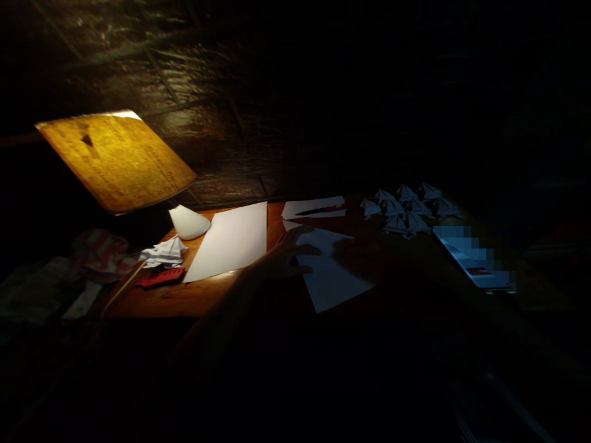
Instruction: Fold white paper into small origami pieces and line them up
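We see a plain white, straight-edged sheet of paper (323, 286) lying askew near the middle of the scene, one corner pointing near, dimly lit.

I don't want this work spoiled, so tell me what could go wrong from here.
The right hand is in deep shadow over the paper, so a slip or stray crease might go unnoticed. The folded papers stand crowded just beyond that hand; a careless reach could knock or crush some. The cord curves down at the table's left end, so a snag might tug it.
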`<state>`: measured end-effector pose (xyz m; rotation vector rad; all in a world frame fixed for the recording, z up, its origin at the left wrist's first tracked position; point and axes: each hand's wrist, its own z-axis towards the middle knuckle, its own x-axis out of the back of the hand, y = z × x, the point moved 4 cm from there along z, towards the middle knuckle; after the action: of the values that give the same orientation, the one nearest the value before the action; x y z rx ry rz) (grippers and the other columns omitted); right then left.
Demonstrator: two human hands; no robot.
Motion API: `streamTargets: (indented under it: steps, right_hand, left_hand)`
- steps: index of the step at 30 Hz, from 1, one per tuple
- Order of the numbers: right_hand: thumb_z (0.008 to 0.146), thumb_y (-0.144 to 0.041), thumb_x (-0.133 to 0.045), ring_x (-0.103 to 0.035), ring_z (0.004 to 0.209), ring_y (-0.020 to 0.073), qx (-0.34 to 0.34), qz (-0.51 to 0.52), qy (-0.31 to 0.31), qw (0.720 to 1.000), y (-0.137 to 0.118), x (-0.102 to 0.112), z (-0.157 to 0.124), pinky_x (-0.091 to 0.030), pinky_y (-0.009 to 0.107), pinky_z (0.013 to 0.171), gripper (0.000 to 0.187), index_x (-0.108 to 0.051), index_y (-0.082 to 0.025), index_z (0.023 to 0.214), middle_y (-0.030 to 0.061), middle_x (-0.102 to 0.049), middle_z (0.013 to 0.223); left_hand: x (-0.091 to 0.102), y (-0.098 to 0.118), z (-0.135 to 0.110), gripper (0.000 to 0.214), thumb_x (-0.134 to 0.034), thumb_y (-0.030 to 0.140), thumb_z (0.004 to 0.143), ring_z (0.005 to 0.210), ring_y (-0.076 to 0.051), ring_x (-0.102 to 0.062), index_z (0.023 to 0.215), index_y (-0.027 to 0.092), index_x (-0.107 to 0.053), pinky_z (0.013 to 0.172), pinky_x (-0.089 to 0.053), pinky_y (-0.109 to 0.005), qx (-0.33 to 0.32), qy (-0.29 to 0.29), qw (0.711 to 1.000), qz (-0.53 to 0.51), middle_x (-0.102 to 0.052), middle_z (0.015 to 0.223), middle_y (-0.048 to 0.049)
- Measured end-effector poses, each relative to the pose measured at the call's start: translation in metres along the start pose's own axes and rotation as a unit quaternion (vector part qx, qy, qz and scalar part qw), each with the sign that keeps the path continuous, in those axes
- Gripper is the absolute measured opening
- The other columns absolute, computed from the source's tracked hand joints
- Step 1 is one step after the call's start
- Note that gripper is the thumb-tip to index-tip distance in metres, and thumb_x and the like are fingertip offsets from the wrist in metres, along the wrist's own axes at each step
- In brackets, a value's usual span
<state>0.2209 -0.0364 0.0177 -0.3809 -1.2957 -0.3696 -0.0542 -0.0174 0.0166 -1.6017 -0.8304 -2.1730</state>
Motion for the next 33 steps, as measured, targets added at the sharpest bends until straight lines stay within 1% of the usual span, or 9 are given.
streamTargets:
  steps: [2, 4, 7, 10, 13, 20, 26, 30, 33]
  right_hand:
    - [0.103, -0.038, -0.056, -0.072, 0.115, 0.0256, -0.052, 0.005, -0.011, 0.999, -0.006, 0.003, -0.006, -0.058, 0.037, 0.090, 0.045, -0.063, -0.027, 0.146, 0.0118, -0.068, 0.144]
    - [0.099, -0.058, -0.060, -0.067, 0.126, 0.0321, -0.061, 0.006, -0.012, 0.998, -0.017, 0.008, -0.010, -0.057, 0.045, 0.097, 0.059, -0.060, -0.026, 0.149, 0.0137, -0.062, 0.152]
    - [0.095, -0.067, -0.061, -0.060, 0.136, 0.0360, -0.065, 0.031, -0.025, 0.997, -0.032, 0.012, -0.013, -0.053, 0.052, 0.106, 0.071, -0.060, -0.023, 0.150, 0.0164, -0.054, 0.159]
    - [0.095, -0.065, -0.062, -0.059, 0.137, 0.0351, -0.073, 0.050, -0.043, 0.995, -0.040, 0.013, -0.013, -0.052, 0.051, 0.108, 0.073, -0.057, -0.021, 0.153, 0.0168, -0.052, 0.161]
    - [0.100, -0.060, -0.056, -0.061, 0.135, 0.0350, -0.069, 0.047, -0.048, 0.995, -0.042, 0.011, -0.012, -0.053, 0.051, 0.106, 0.066, -0.056, -0.022, 0.154, 0.0164, -0.054, 0.159]
    - [0.101, -0.057, -0.058, -0.068, 0.122, 0.0342, -0.047, 0.027, -0.041, 0.998, -0.035, 0.007, -0.007, -0.056, 0.051, 0.098, 0.061, -0.057, -0.025, 0.154, 0.0156, -0.060, 0.153]
    - [0.099, -0.055, -0.062, -0.067, 0.120, 0.0348, -0.046, 0.018, -0.044, 0.998, -0.033, 0.011, -0.003, -0.057, 0.049, 0.093, 0.060, -0.060, -0.026, 0.151, 0.0162, -0.063, 0.149]
    - [0.098, -0.054, -0.064, -0.069, 0.113, 0.0317, -0.051, 0.000, -0.053, 0.997, -0.034, 0.017, 0.002, -0.055, 0.043, 0.088, 0.059, -0.060, -0.028, 0.150, 0.0152, -0.068, 0.140]
    - [0.099, -0.049, -0.062, -0.071, 0.104, 0.0294, -0.055, -0.013, -0.067, 0.996, -0.033, 0.019, 0.007, -0.054, 0.038, 0.081, 0.053, -0.062, -0.030, 0.148, 0.0138, -0.071, 0.131]
  left_hand:
    - [0.002, 0.002, 0.000, 0.041, -0.080, 0.041, 0.090, 0.152, -0.038, -0.036, 0.129, 0.033, -0.073, 0.125, -0.034, -0.064, -0.006, 0.005, 1.000, 0.002, -0.037, 0.164, -0.0071]
    - [0.002, 0.003, 0.000, 0.039, -0.079, 0.040, 0.090, 0.150, -0.038, -0.038, 0.128, 0.032, -0.073, 0.123, -0.035, -0.063, -0.010, 0.006, 1.000, 0.004, -0.040, 0.162, -0.0089]
    - [0.002, 0.003, 0.001, 0.041, -0.079, 0.039, 0.090, 0.145, -0.035, -0.044, 0.130, 0.032, -0.071, 0.121, -0.038, -0.061, -0.024, 0.002, 1.000, 0.002, -0.046, 0.155, -0.0095]
    - [0.000, 0.001, 0.004, 0.044, -0.077, 0.039, 0.091, 0.136, -0.030, -0.052, 0.134, 0.033, -0.069, 0.118, -0.042, -0.056, -0.033, -0.002, 0.999, -0.013, -0.054, 0.144, -0.0084]
    - [-0.001, 0.003, 0.006, 0.044, -0.078, 0.037, 0.090, 0.128, -0.028, -0.056, 0.133, 0.034, -0.070, 0.114, -0.045, -0.053, -0.030, -0.012, 0.999, -0.020, -0.057, 0.137, -0.0073]
    - [0.003, 0.013, 0.007, 0.035, -0.073, 0.030, 0.094, 0.130, -0.026, -0.055, 0.128, 0.038, -0.074, 0.115, -0.044, -0.050, -0.037, -0.035, 0.998, -0.022, -0.056, 0.137, -0.0057]
    - [0.005, 0.016, 0.007, 0.032, -0.067, 0.029, 0.098, 0.130, -0.026, -0.055, 0.127, 0.037, -0.075, 0.116, -0.045, -0.050, -0.036, -0.046, 0.998, -0.028, -0.056, 0.139, -0.0060]
    - [0.007, 0.019, 0.007, 0.029, -0.064, 0.031, 0.098, 0.128, -0.027, -0.056, 0.125, 0.033, -0.076, 0.114, -0.047, -0.051, -0.036, -0.044, 0.998, -0.031, -0.056, 0.138, -0.0076]
    - [0.007, 0.024, 0.005, 0.032, -0.066, 0.037, 0.097, 0.129, -0.030, -0.056, 0.127, 0.029, -0.074, 0.113, -0.048, -0.052, -0.050, -0.056, 0.996, -0.037, -0.058, 0.137, -0.0106]
